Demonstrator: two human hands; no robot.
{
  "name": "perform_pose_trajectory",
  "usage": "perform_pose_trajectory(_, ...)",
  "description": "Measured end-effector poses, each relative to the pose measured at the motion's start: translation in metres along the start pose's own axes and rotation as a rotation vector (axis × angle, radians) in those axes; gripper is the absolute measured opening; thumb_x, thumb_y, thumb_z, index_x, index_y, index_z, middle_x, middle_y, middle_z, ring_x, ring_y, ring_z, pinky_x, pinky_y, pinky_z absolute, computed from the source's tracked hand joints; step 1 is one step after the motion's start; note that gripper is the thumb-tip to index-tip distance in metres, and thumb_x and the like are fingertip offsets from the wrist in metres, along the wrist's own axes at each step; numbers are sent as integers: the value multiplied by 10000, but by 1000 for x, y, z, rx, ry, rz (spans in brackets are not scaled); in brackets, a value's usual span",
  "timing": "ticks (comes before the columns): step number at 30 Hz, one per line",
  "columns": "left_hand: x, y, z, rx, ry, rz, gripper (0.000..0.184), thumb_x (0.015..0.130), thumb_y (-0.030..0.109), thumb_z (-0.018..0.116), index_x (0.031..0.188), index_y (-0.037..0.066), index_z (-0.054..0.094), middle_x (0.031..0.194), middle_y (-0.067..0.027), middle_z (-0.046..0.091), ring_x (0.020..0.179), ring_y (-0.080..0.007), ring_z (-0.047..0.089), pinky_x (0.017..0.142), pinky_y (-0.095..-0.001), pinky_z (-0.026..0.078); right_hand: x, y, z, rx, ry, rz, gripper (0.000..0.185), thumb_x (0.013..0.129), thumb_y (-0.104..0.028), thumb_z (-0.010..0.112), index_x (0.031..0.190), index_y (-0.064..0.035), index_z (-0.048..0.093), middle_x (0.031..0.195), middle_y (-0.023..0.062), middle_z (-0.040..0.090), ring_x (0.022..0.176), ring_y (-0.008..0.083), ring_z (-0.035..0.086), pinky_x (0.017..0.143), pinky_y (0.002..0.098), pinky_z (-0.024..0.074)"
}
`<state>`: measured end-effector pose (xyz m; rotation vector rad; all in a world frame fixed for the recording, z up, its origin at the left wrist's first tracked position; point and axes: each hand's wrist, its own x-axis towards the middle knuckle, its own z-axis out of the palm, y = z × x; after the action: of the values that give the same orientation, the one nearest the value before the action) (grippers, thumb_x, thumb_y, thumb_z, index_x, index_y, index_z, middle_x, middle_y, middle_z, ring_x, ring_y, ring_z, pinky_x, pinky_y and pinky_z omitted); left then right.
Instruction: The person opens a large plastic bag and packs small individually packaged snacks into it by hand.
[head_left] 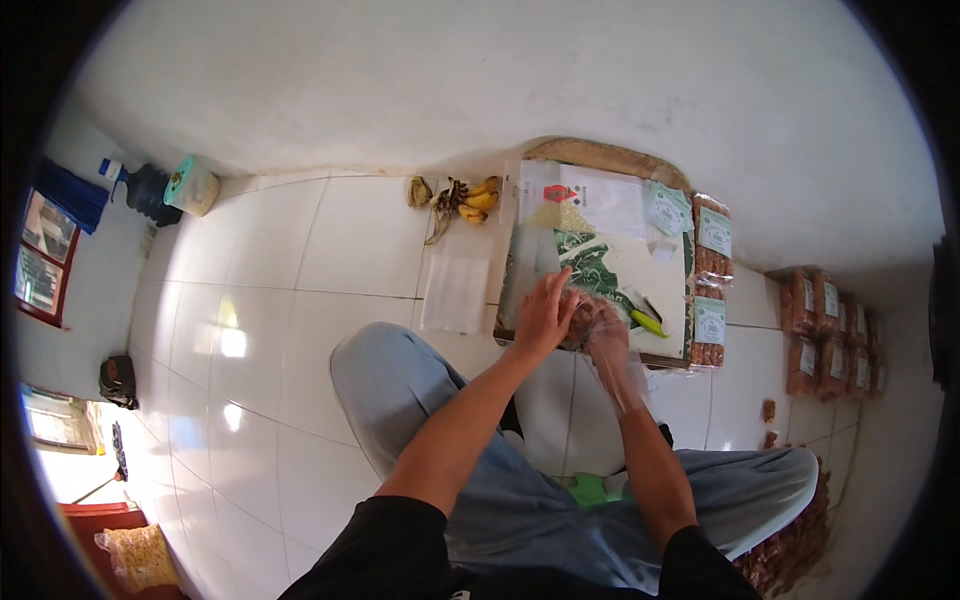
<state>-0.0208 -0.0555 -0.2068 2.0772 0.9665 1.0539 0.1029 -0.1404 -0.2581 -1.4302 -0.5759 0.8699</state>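
My left hand (543, 318) touches the left side of a clear plastic bag (578, 318) with brown contents, near the front edge of a low board. Its fingers point forward and look partly spread. Around the bag's right side, my right hand (606, 345) is closed, with loose clear plastic hanging over the wrist. Just right of it lies a green-handled knife (648, 322). Beyond the hands a green patterned sheet (590, 265) and a white printed sheet (605, 200) lie on the board.
Labelled brown packets (709, 325) lie at the board's right edge, and more packets (830, 365) stand farther right. Bananas (480, 200) and clear plastic sheets (455, 293) lie left of the board. A lidded tub (192, 187) and a water bottle (148, 195) stand far left.
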Motion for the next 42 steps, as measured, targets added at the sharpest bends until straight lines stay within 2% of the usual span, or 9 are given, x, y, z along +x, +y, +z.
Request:
perform_pose_trajectory(2, 3, 6, -10, 186, -153, 148, 331, 942, 308, 557, 1228, 142, 574, 1259, -113, 532, 1113, -290, 535, 944, -467, 371, 14, 26, -18, -363, -135, -252, 358, 930, -105, 492, 1274, -58, 575, 1118, 109, 660, 1014, 212, 625, 882, 294, 469)
perform_pose_trajectory(6, 2, 10, -15, 246, -195, 261, 323, 933, 321, 560, 1216, 168, 585, 1289, -107, 514, 1152, -280, 514, 971, -458, 364, -16, -13, -10, -213, -131, -354, 324, 948, -122, 505, 1254, -61, 592, 1093, 107, 669, 1000, 221, 628, 883, 304, 468)
perform_pose_trajectory(11, 4, 5, -13, 262, -200, 241, 340, 913, 335, 576, 1204, 162, 584, 1235, -85, 549, 1140, -270, 519, 976, -455, 366, -65, -87, -7, -752, 2, 56, 330, 941, -112, 541, 1263, -63, 585, 878, 97, 674, 766, 187, 641, 731, 314, 504)
perform_pose_trajectory(14, 8, 7, -13, 254, -201, 273, 334, 897, 322, 584, 1188, 157, 583, 1174, -79, 565, 1120, -266, 525, 968, -450, 370, -68, -57, -21, -581, 142, -84, 363, 959, -285, 563, 1221, -40, 623, 671, 52, 654, 623, 122, 630, 603, 287, 487)
perform_pose_trajectory(24, 20, 10, -12, 325, -290, 276, 328, 846, 343, 611, 1092, 125, 616, 1085, -83, 565, 1095, -264, 523, 972, -446, 365, -67, -56, -21, -696, 287, -139, 435, 945, -295, 587, 1285, -26, 563, 728, 85, 685, 648, 136, 662, 590, 274, 497)
perform_pose_trajectory(33, 27, 5, -11, 268, -335, 354, 376, 839, 352, 623, 1108, 93, 589, 1113, -106, 566, 1116, -288, 503, 1002, -449, 349, -43, -54, -23, -710, 126, -41, 386, 964, -313, 557, 1272, -81, 586, 680, 98, 665, 538, 154, 601, 529, 311, 469)
perform_pose_trajectory(36, 29, 5, -13, 262, -387, 380, 481, 847, 361, 619, 1222, 73, 530, 1184, -129, 559, 1151, -302, 485, 1013, -454, 339, -28, -33, -28, -846, 88, -142, 283, 944, -204, 547, 1147, -26, 632, 757, 197, 650, 661, 305, 647, 612, 409, 487)
perform_pose_trajectory(39, 31, 7, -14, 244, -417, 376, 597, 854, 382, 614, 1326, 53, 454, 1240, -151, 546, 1173, -317, 475, 1017, -459, 335, -5, 9, -37, -732, 56, -305, 359, 977, -309, 548, 1207, -41, 611, 598, 67, 603, 447, 128, 525, 426, 301, 405)
perform_pose_trajectory(42, 32, 5, -10, 200, -440, 371, 667, 863, 407, 602, 1378, 35, 400, 1252, -160, 543, 1185, -327, 469, 1023, -462, 330, -11, -49, -14, -324, 18, 49, 326, 974, -292, 565, 1147, -26, 641, 580, 27, 578, 405, 87, 469, 375, 257, 343)
